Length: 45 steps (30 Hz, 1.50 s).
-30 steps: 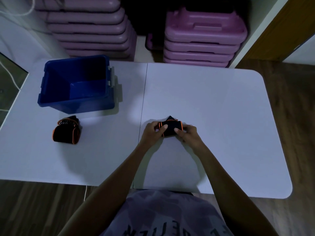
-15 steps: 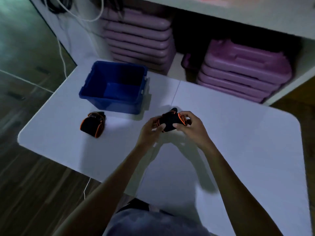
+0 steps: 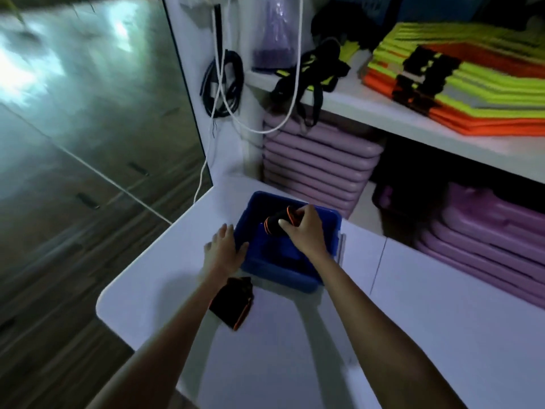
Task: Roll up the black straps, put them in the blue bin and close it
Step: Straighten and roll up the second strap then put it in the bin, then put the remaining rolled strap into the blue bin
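Note:
An open blue bin (image 3: 298,277) stands near the far left corner of the white table (image 3: 413,335). My right hand (image 3: 305,228) holds a rolled black strap with orange edging (image 3: 275,221) over the inside of the bin. My left hand (image 3: 225,253) rests flat against the bin's left wall, thumb on its rim, holding nothing. A second rolled black strap (image 3: 234,302) lies on the table just in front of the bin, partly under my left forearm. No lid is in view.
Stacks of purple step platforms (image 3: 315,169) sit under a white shelf behind the table. The shelf carries folded yellow and orange vests (image 3: 460,84) and black straps. Cables (image 3: 222,84) hang on the wall to the left. Wooden floor lies beyond the table's left edge.
My right hand has carried the rolled strap from the table's middle to above the bin. My left hand let go of it and went to the bin's side. The view swung left.

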Available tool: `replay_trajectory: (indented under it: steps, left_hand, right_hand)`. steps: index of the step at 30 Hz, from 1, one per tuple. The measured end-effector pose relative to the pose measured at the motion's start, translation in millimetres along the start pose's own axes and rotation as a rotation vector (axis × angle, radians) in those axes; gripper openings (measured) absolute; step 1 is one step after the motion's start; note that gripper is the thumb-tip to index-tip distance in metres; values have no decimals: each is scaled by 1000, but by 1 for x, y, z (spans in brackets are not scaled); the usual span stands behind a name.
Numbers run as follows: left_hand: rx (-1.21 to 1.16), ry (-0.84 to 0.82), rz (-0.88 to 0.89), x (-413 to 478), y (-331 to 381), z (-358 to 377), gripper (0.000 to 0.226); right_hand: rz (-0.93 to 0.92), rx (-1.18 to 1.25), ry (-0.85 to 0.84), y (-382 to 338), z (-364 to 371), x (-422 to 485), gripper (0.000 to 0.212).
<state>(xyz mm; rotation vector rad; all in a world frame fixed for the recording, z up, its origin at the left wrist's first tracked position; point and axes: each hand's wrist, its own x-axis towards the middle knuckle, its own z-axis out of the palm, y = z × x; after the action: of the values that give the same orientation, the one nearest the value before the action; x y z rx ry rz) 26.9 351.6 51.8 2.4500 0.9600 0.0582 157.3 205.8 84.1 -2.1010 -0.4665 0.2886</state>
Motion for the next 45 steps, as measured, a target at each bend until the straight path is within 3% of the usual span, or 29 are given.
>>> replay_trajectory:
  steps: [6,12,18,25,29,32,35,37,39,42,45]
  left_hand:
    - [-191,-37,56,5,-19,19,49]
    - [-178,-58,112,10,-25,14,48]
    - [-183,-75,126,9,-26,11,48]
    - [-138,-98,151,5,-21,1,44]
    - [-206,-89,127,4,-21,5,47]
    - [-441,-73,1,1,-25,11,56]
    - [-597,61,-86,-16,-34,12,54]
    - [-600,91,-131,-32,-51,17,50]
    - [-574,52,-185,-47,-71,27,45]
    - [-517,-21,-242,-66,-95,42,44]
    - [-454,-74,-220,-79,-100,51,42]
  right_hand:
    - [235,-156,-35,-2,73,39,49]
    - [257,-181,4,-1,108,57,57]
    - [278,-71,-59,11,101,58,44]
    - [321,100,63,17,106,53,42]
    - [303,108,-101,24,98,42,50]
    - [273,92,-181,25,81,31,49]
    - [147,82,-86,10,54,-3,45]
    - [13,182,57,0,42,-47,26]
    - [-50,254,79,0,45,-101,11]
    - [202,267,-156,33,82,-153,2]
    - [437,147,-269,66,125,-166,41]
